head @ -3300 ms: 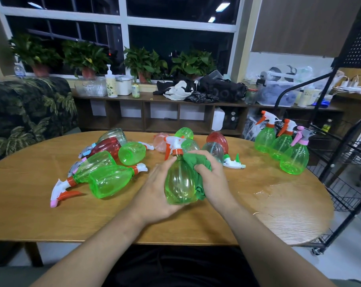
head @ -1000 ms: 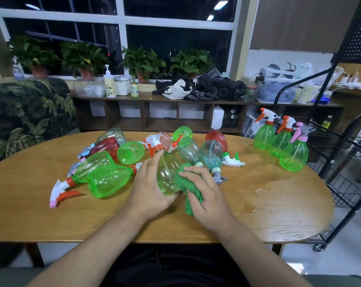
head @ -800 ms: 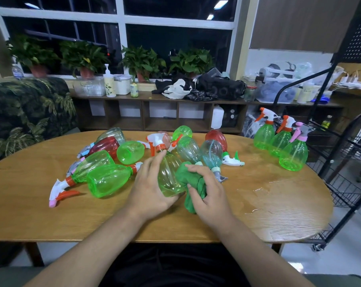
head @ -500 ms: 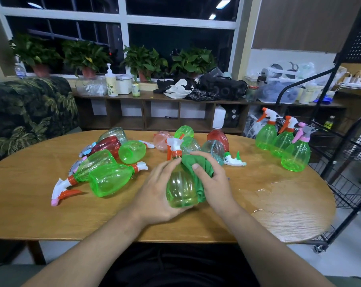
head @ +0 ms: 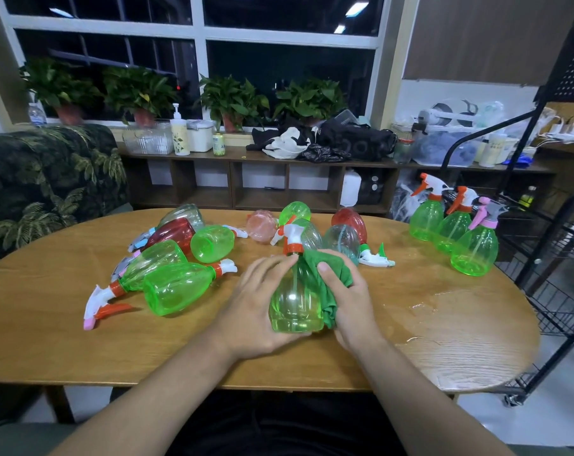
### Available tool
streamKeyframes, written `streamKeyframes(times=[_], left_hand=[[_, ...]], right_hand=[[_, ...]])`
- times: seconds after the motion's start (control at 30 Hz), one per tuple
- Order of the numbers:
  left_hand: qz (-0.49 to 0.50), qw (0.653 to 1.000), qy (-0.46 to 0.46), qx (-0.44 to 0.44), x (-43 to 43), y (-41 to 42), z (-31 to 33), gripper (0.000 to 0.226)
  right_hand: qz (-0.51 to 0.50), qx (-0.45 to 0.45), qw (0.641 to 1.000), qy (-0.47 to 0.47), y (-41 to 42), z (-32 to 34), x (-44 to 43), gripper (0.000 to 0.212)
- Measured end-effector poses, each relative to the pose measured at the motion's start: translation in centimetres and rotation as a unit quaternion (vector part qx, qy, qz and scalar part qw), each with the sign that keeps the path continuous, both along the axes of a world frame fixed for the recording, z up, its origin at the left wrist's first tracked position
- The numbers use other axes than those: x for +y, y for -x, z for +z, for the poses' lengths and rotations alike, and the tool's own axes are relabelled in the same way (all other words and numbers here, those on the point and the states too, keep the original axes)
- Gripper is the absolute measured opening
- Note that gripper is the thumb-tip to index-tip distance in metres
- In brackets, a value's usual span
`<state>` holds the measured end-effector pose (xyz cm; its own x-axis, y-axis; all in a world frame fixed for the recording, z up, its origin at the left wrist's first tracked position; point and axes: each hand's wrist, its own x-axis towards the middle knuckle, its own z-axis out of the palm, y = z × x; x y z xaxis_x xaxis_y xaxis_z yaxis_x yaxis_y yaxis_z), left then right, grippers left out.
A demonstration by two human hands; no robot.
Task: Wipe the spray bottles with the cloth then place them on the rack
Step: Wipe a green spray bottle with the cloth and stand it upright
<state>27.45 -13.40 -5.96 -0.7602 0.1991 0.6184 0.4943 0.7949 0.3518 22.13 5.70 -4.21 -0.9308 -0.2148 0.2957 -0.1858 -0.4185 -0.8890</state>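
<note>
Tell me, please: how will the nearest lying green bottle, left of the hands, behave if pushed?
That green bottle looks empty and thin-walled, so probably light. Its round body lies on the smooth table, so it would likely roll; its trigger head may stop it.

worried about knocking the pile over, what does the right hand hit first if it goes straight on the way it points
Likely the pale clear bottle lying just beyond the green cloth that the right hand holds; depth is unclear.

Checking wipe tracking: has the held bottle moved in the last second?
Yes. The bottle has swung from tilted to upright, base nearer the near edge of the table. The left hand grips it; the right hand holds the cloth.
</note>
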Motion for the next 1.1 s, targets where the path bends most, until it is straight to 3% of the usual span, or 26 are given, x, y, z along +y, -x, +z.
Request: streamKeyframes(times=[0.2,0.43,0.57,0.73,0.9,1.1], left_hand=[[0.025,0.998,-0.054,-0.021,0.2,0.1,-0.3,0.118],[0.068,0.986,-0.153,-0.019,-0.6,0.4,-0.2,0.12],[0.071,0.983,-0.167,-0.008,-0.4,0.3,-0.1,0.116],[0.037,0.991,-0.13,0.013,-0.2,0.1,-0.1,0.11],[-0.03,0.996,-0.082,0.002,0.4,-0.5,0.2,0.112],[-0.069,0.996,-0.058,-0.012,0.7,-0.9,0.6,0.12]], right_hand=[[-0.032,0.1,0.989,-0.101,-0.7,-0.7,-0.1,0.024],[-0.065,0.291,0.925,-0.234,-1.5,-1.8,-0.4,0.034],[-0.08,0.319,0.911,-0.251,-1.5,-1.8,-0.3,0.035],[-0.072,0.25,0.941,-0.215,-1.6,-1.3,-0.2,0.034],[-0.013,0.074,0.996,-0.058,-1.4,-0.2,-0.3,0.028],[0.066,-0.09,0.992,0.05,-0.4,0.3,0.7,0.034]])
